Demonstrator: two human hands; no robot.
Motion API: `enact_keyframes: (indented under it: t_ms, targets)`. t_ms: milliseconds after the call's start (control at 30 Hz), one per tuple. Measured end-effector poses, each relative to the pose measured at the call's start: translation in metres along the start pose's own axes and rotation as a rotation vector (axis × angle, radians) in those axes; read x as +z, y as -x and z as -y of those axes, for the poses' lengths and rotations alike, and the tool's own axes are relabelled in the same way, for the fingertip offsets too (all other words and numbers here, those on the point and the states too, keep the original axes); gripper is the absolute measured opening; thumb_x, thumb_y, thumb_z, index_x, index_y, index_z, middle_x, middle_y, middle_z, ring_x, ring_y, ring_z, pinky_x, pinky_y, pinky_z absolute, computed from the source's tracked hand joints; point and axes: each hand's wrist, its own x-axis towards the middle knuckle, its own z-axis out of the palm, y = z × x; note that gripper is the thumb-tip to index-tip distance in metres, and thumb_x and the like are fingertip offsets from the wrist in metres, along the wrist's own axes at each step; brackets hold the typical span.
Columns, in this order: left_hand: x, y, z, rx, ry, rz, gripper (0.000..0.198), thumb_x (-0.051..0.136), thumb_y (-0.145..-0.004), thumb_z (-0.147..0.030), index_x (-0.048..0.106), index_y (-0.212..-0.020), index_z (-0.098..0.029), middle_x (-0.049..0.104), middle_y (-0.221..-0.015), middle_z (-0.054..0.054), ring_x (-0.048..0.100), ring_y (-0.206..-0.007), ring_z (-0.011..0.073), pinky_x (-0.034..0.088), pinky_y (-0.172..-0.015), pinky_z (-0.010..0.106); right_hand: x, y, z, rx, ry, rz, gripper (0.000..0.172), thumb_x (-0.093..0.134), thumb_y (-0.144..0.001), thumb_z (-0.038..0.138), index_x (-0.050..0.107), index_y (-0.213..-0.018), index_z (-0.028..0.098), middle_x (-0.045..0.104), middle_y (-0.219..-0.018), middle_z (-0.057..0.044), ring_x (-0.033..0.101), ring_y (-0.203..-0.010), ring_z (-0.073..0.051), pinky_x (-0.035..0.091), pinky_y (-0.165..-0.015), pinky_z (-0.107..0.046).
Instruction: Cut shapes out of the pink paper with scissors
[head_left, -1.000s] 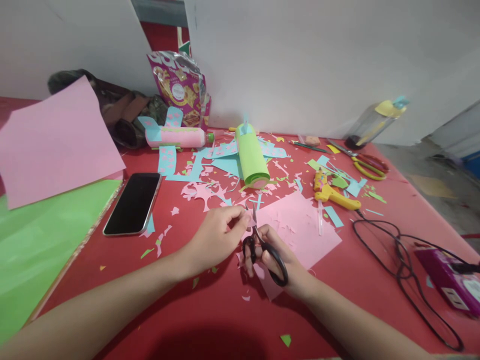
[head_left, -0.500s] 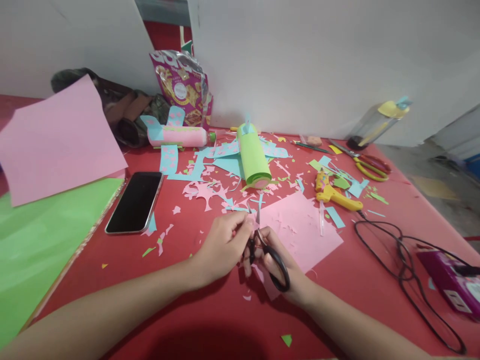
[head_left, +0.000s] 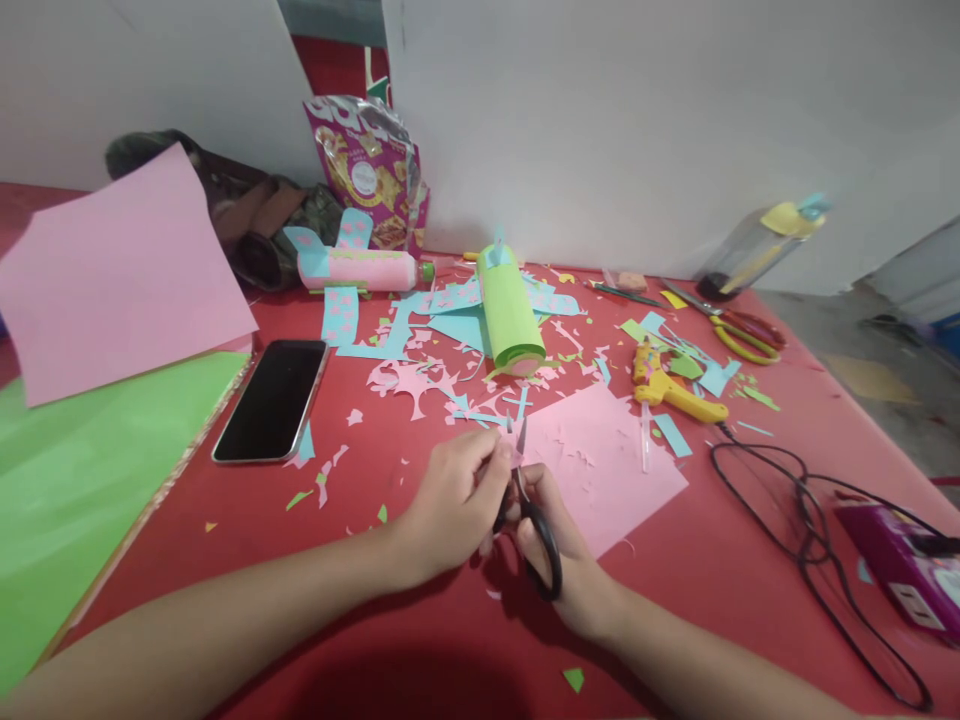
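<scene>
My right hand grips black-handled scissors, fingers through the loops, blades pointing up and away. My left hand pinches a small pink paper scrap right at the blades. Both hands meet low in the middle over the red table. A larger pink sheet lies flat just beyond the hands. Further back lies a green paper-wrapped roll on blue cut-outs, and a pink-wrapped bottle with blue wings.
A black phone lies to the left beside green and pink sheets. A yellow glue gun, red-yellow scissors, a black cable, a purple box, a tilted bottle and a snack bag surround the scraps.
The scissor handles have closed together and the blades narrowed on the pink scrap. Both hands shifted slightly right and drew closer together.
</scene>
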Motion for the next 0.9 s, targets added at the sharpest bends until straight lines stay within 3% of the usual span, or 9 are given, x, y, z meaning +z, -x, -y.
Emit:
enact_keyframes:
  t_ms: [267, 600, 900]
  targets:
    - [0.0025, 0.0007, 0.0023, 0.09, -0.133, -0.061, 0.03, 0.03, -0.083, -0.021, 0.027, -0.053, -0.018, 0.032, -0.047, -0.004, 0.032, -0.044, 0.0077, 0.025, -0.045, 0.021, 0.0062, 0.0013, 0.0016, -0.002, 0.117, -0.071, 0.034, 0.037, -0.077, 0.057, 0.027, -0.081, 0.024, 0.037, -0.066, 0.005, 0.036, -0.051, -0.009, 0.034, -0.049, -0.023]
    - [0.0054, 0.0032, 0.0047, 0.117, -0.111, -0.057, 0.029, 0.03, -0.083, -0.02, 0.029, -0.054, -0.017, 0.034, -0.05, -0.004, 0.033, -0.046, 0.008, 0.026, -0.046, 0.021, 0.005, 0.0065, -0.0051, -0.032, 0.395, -0.15, 0.032, 0.028, -0.082, 0.054, 0.03, -0.086, 0.023, 0.034, -0.069, 0.004, 0.033, -0.057, -0.011, 0.033, -0.057, -0.027]
    - [0.0055, 0.0019, 0.0045, 0.146, -0.108, -0.063, 0.029, 0.03, -0.083, -0.018, 0.027, -0.054, -0.018, 0.033, -0.05, -0.004, 0.032, -0.046, 0.0078, 0.026, -0.046, 0.021, 0.0062, 0.0074, -0.0067, -0.047, 0.433, -0.149, 0.026, 0.029, -0.084, 0.048, 0.029, -0.086, 0.022, 0.034, -0.068, 0.004, 0.034, -0.057, -0.011, 0.034, -0.056, -0.026]
